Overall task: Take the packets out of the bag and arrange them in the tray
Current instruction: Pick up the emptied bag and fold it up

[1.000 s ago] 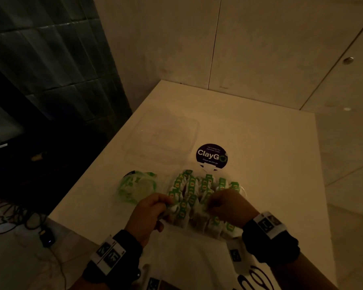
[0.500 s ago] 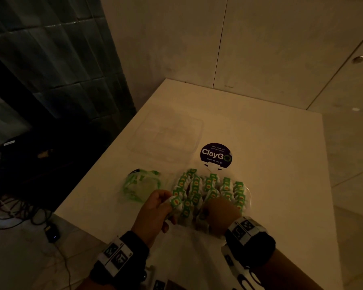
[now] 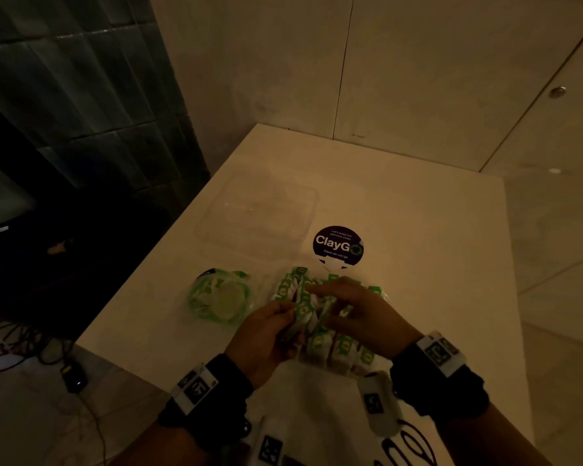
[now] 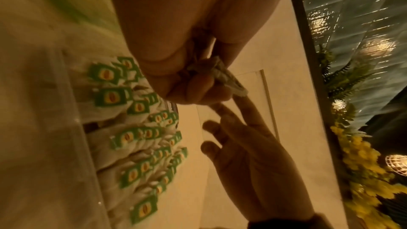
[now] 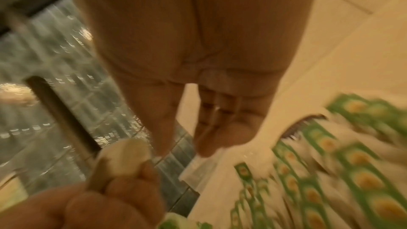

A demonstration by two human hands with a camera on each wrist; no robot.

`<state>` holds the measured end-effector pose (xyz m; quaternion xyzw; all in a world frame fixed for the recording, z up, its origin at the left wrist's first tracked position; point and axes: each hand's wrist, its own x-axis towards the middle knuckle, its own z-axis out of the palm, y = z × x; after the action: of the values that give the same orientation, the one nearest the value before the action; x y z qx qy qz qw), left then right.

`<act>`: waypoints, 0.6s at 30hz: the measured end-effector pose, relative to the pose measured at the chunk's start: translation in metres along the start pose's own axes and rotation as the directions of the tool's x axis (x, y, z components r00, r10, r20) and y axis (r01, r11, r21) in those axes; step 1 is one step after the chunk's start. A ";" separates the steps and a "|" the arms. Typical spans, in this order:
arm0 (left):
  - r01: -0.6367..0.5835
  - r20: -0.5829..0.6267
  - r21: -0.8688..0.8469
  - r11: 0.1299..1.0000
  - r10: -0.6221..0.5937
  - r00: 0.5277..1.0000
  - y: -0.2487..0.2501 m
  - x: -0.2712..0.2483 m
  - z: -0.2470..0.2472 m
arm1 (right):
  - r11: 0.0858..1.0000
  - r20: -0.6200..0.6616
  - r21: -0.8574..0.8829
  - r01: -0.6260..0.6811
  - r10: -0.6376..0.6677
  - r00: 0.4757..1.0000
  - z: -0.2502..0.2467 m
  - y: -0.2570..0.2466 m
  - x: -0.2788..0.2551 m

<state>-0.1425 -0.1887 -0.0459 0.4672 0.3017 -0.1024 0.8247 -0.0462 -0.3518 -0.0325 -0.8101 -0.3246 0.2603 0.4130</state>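
Note:
Several white packets with green tags (image 3: 320, 344) stand in rows in a clear tray (image 3: 386, 297) near the table's front edge. My left hand (image 3: 283, 319) pinches one white packet (image 4: 220, 74) just left of the rows; the same packet (image 5: 123, 156) shows in the right wrist view. My right hand (image 3: 337, 297) hovers over the rows with fingers (image 4: 240, 128) straight and spread, holding nothing. The crumpled green bag (image 3: 221, 299) lies on the table left of the tray.
An empty clear plastic container (image 3: 260, 213) sits further back on the white table (image 3: 435, 264). A round dark "ClayGo" sticker (image 3: 338, 245) lies behind the tray. The table's left edge drops to a dark floor with cables (image 3: 31, 344).
My right hand has come forward from the near side of the tray to above the rows and spread its fingers. My left hand still pinches its packet, shifted slightly right.

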 end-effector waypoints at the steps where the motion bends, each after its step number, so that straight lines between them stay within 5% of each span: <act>1: 0.012 0.029 0.006 1.000 -0.013 1.000 0.001 0.001 0.006 | 0.998 0.012 0.025 0.063 -0.063 0.998 -0.001 -0.001 0.000; 5: 0.041 0.103 0.048 0.998 -0.046 0.994 -0.003 0.003 0.027 | 0.985 -0.052 0.040 0.168 -0.166 0.985 -0.002 0.004 -0.004; 9: 0.014 0.011 0.139 0.990 -0.016 1.000 -0.009 0.008 0.021 | 0.995 -0.144 0.084 -0.050 0.062 0.988 -0.011 0.019 -0.016; 13: -0.063 -0.074 0.306 0.950 0.090 0.993 -0.015 0.005 0.000 | 0.974 -0.006 -0.048 -0.223 0.223 0.975 -0.005 0.034 -0.022; 18: -0.060 -0.129 0.347 0.936 0.111 0.985 -0.015 -0.004 -0.019 | 0.952 0.126 -0.168 -0.257 0.279 0.952 0.011 0.041 -0.020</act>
<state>-0.1599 -0.1811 -0.0614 0.6223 0.3184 -0.0824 0.7104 -0.0541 -0.3797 -0.0693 -0.8537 -0.2596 0.3488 0.2867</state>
